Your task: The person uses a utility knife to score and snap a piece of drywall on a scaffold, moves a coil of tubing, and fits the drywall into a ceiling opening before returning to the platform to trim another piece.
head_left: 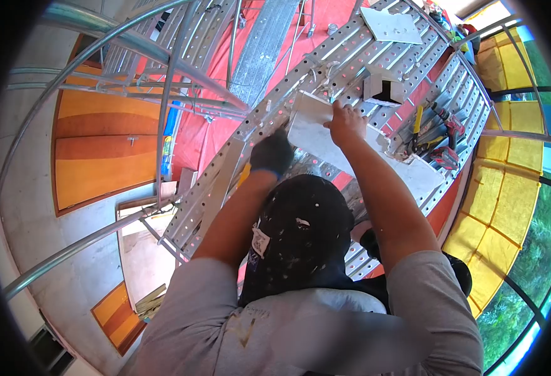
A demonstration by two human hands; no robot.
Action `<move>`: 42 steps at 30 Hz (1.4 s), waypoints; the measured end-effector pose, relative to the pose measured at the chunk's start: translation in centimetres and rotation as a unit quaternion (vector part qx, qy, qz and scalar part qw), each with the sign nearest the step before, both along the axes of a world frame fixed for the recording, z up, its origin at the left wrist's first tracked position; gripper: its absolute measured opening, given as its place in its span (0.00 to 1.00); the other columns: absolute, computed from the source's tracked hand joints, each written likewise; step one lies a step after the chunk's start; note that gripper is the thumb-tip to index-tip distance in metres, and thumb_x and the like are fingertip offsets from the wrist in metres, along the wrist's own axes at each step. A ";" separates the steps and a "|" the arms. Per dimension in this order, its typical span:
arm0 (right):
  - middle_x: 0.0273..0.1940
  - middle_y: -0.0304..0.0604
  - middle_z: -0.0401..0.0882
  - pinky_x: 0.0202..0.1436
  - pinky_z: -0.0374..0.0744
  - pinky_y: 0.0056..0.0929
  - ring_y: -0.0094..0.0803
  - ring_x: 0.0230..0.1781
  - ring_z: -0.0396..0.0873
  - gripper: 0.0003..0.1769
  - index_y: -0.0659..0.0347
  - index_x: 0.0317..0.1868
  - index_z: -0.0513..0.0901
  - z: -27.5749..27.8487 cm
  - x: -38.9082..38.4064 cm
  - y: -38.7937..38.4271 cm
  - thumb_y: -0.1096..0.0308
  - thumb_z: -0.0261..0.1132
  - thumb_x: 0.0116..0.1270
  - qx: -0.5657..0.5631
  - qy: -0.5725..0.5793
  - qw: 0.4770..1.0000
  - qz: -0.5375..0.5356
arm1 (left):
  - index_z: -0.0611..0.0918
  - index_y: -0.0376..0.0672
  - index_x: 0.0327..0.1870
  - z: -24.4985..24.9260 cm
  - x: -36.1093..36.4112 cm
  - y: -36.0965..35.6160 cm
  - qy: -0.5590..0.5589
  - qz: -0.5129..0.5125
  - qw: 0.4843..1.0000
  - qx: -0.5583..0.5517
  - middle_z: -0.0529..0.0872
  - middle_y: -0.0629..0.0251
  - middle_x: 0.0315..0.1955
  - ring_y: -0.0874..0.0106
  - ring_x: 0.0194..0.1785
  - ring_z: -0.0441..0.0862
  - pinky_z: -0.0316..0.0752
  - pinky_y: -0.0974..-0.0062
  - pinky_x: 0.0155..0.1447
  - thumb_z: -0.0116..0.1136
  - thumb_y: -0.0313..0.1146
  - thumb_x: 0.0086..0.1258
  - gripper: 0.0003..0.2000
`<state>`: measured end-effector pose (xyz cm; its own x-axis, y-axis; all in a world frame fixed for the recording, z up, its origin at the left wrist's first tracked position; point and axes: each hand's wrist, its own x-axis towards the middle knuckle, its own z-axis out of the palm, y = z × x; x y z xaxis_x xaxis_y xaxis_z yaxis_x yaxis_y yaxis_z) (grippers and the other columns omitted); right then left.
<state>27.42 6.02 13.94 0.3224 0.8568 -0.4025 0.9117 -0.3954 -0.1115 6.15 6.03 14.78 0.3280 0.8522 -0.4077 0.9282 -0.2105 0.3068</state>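
Note:
A pale flat board (316,135), whitish and dusty, lies slantwise across the perforated metal platform in front of me. My right hand (349,125) is bare and grips the board at its far edge, thumb on the face and fingers curled over the edge. A dark glove covers my left hand (272,153), which is closed beside the board's left end; what its fingers hold is hidden. Near that wrist a yellow piece (244,174) shows, partly behind the forearm. Paint-specked black fabric (304,232) hides the area below the board.
Pliers with yellow handles (418,122) and a red-and-black power tool (445,158) lie at the right. A small open box (383,88) and another pale board (391,26) rest farther off on the metal platform (341,62). Scaffold tubes (169,94) cross the left side.

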 end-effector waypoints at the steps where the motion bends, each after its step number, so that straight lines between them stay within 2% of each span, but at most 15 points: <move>1: 0.61 0.47 0.82 0.66 0.74 0.56 0.49 0.68 0.77 0.32 0.52 0.65 0.73 0.0 0.0 -0.1 0.49 0.73 0.68 -0.009 0.002 1.000 -0.002 | 0.79 0.36 0.50 -0.5 0.5 0.8 -0.018 -0.004 1.000 0.016 0.90 0.42 0.40 0.46 0.45 0.90 0.83 0.48 0.50 0.52 0.35 0.70 0.14; 6: 0.62 0.47 0.82 0.66 0.74 0.56 0.48 0.68 0.77 0.32 0.51 0.65 0.73 0.3 0.1 0.3 0.49 0.73 0.67 -0.015 -0.019 1.000 0.005 | 0.82 0.38 0.44 0.5 -1.1 -2.5 0.003 0.030 0.999 -0.030 0.90 0.43 0.38 0.44 0.46 0.89 0.82 0.46 0.52 0.51 0.34 0.71 0.11; 9: 0.63 0.44 0.80 0.69 0.72 0.55 0.46 0.69 0.76 0.33 0.48 0.69 0.73 0.5 -0.2 0.7 0.49 0.73 0.68 -0.040 -0.009 0.999 -0.011 | 0.82 0.38 0.45 0.4 0.0 -1.4 0.000 0.034 0.999 -0.021 0.90 0.42 0.39 0.45 0.46 0.89 0.82 0.45 0.52 0.50 0.34 0.72 0.11; 10: 0.63 0.44 0.80 0.70 0.72 0.55 0.46 0.69 0.76 0.33 0.47 0.69 0.73 0.5 -0.2 0.6 0.49 0.73 0.68 -0.037 -0.004 0.999 -0.012 | 0.82 0.38 0.46 -0.9 0.7 -0.2 -0.023 0.027 0.999 -0.003 0.90 0.42 0.39 0.46 0.46 0.90 0.82 0.45 0.52 0.50 0.34 0.72 0.12; 14: 0.63 0.47 0.81 0.67 0.73 0.56 0.47 0.69 0.75 0.34 0.51 0.67 0.72 0.3 0.2 0.3 0.49 0.74 0.67 -0.031 -0.005 0.999 0.000 | 0.78 0.40 0.52 -3.1 0.4 0.0 -0.046 0.019 0.999 -0.019 0.89 0.41 0.43 0.41 0.49 0.87 0.80 0.42 0.53 0.57 0.41 0.69 0.17; 17: 0.63 0.46 0.81 0.67 0.72 0.56 0.46 0.68 0.76 0.33 0.50 0.67 0.72 0.2 0.3 0.9 0.49 0.74 0.67 -0.022 -0.006 1.000 -0.009 | 0.81 0.38 0.48 -0.8 -1.8 -2.8 0.016 0.011 0.999 -0.041 0.90 0.40 0.40 0.46 0.46 0.90 0.82 0.45 0.51 0.51 0.35 0.72 0.12; 21: 0.63 0.43 0.80 0.70 0.71 0.55 0.45 0.68 0.77 0.33 0.47 0.69 0.73 0.0 -0.1 0.7 0.50 0.73 0.68 -0.029 -0.001 1.000 -0.011 | 0.81 0.38 0.48 -3.1 0.4 -0.4 -0.010 0.014 1.000 0.021 0.90 0.41 0.39 0.46 0.45 0.90 0.83 0.45 0.50 0.50 0.35 0.72 0.13; 22: 0.63 0.43 0.80 0.70 0.71 0.55 0.45 0.68 0.77 0.33 0.47 0.69 0.73 0.1 -0.1 0.6 0.50 0.73 0.68 -0.032 0.000 0.999 -0.010 | 0.81 0.39 0.48 -2.3 1.0 0.4 -0.021 -0.003 0.999 0.027 0.90 0.42 0.40 0.45 0.45 0.90 0.83 0.46 0.50 0.48 0.35 0.73 0.13; 26: 0.63 0.44 0.81 0.70 0.71 0.55 0.45 0.67 0.78 0.33 0.48 0.68 0.73 0.1 0.1 0.5 0.50 0.73 0.68 -0.031 -0.006 0.999 -0.006 | 0.81 0.39 0.50 -1.1 -1.0 -1.8 -0.023 0.041 0.998 -0.029 0.89 0.40 0.43 0.44 0.48 0.89 0.82 0.45 0.53 0.49 0.34 0.71 0.13; 29: 0.62 0.44 0.81 0.70 0.71 0.55 0.45 0.67 0.78 0.32 0.48 0.67 0.74 0.2 -0.1 0.5 0.50 0.73 0.67 -0.021 -0.009 1.000 -0.010 | 0.78 0.40 0.54 -1.2 -1.5 -1.7 0.004 0.035 0.998 -0.057 0.88 0.39 0.41 0.41 0.49 0.88 0.80 0.42 0.55 0.50 0.39 0.74 0.15; 33: 0.63 0.44 0.81 0.70 0.71 0.55 0.47 0.69 0.76 0.31 0.49 0.66 0.75 0.5 0.5 0.6 0.50 0.74 0.67 -0.020 0.008 1.000 -0.017 | 0.81 0.38 0.52 -2.3 0.7 0.7 -0.039 0.016 0.999 0.012 0.89 0.41 0.43 0.44 0.48 0.89 0.82 0.45 0.53 0.48 0.34 0.73 0.14; 35: 0.63 0.44 0.81 0.70 0.71 0.55 0.47 0.69 0.76 0.31 0.49 0.66 0.75 -0.2 -0.1 0.1 0.50 0.73 0.68 -0.008 -0.009 1.000 -0.004 | 0.81 0.39 0.51 -2.7 0.0 -0.7 -0.008 0.021 1.000 -0.016 0.90 0.41 0.42 0.45 0.47 0.89 0.82 0.45 0.51 0.48 0.35 0.74 0.13; 38: 0.63 0.44 0.81 0.70 0.71 0.55 0.48 0.69 0.76 0.31 0.48 0.67 0.75 0.1 0.3 0.7 0.50 0.73 0.68 -0.016 -0.012 1.000 -0.008 | 0.82 0.41 0.51 -0.4 -0.8 -2.0 0.025 0.025 0.998 -0.052 0.90 0.43 0.41 0.46 0.46 0.90 0.83 0.47 0.50 0.48 0.37 0.74 0.14; 42: 0.63 0.45 0.81 0.70 0.71 0.56 0.49 0.69 0.75 0.32 0.47 0.68 0.74 0.1 -0.1 0.1 0.49 0.73 0.68 -0.029 0.010 0.999 -0.013 | 0.79 0.40 0.54 -2.7 1.0 1.0 -0.027 -0.020 0.999 0.028 0.90 0.43 0.41 0.46 0.45 0.90 0.83 0.48 0.50 0.50 0.37 0.74 0.14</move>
<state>27.28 6.15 14.07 0.3351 0.8236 -0.4576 0.8992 -0.4245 -0.1056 7.15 7.01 12.07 0.3829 0.8589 -0.3402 0.9011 -0.2661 0.3424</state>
